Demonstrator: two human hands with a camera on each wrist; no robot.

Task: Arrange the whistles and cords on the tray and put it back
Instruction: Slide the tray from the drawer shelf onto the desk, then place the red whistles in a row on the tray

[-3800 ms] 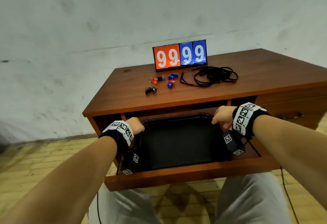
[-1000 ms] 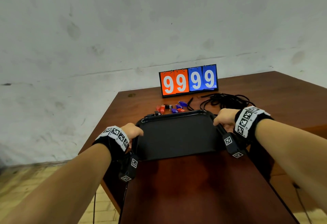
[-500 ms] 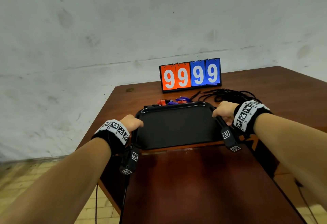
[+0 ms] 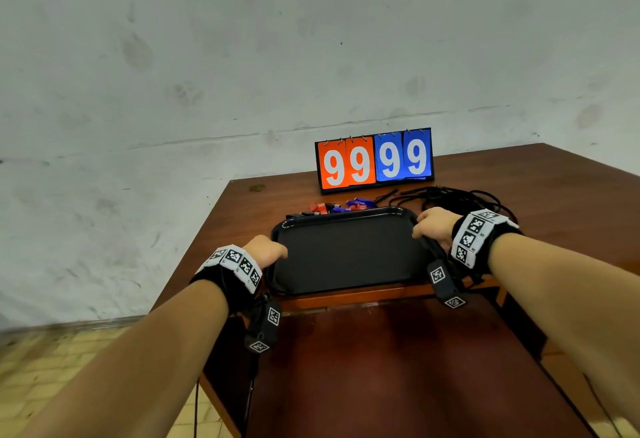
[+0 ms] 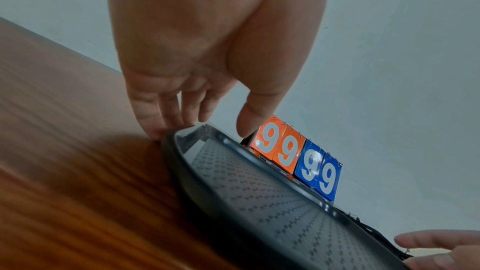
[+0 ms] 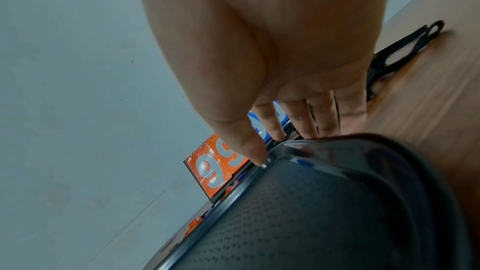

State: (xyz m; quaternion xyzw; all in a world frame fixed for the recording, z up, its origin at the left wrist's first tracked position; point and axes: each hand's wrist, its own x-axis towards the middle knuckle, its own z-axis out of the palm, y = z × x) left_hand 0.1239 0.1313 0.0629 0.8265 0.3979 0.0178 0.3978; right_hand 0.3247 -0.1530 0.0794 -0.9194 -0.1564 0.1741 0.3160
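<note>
You've got the black rectangular plastic tray (image 4: 346,257) on the brown wooden desk (image 4: 554,202), left hand (image 4: 265,250) and right hand (image 4: 433,226) gripping its 2 short rims, so shoving it forward could scatter the small plastic whistles (image 4: 337,208) or snag the black cords (image 4: 450,197) just behind it.

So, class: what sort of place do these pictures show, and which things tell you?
Probably a sports storeroom or school office: a flip scoreboard reading 99-99, whistles and black cords lie on a wooden desk against a plain scuffed wall.
</note>
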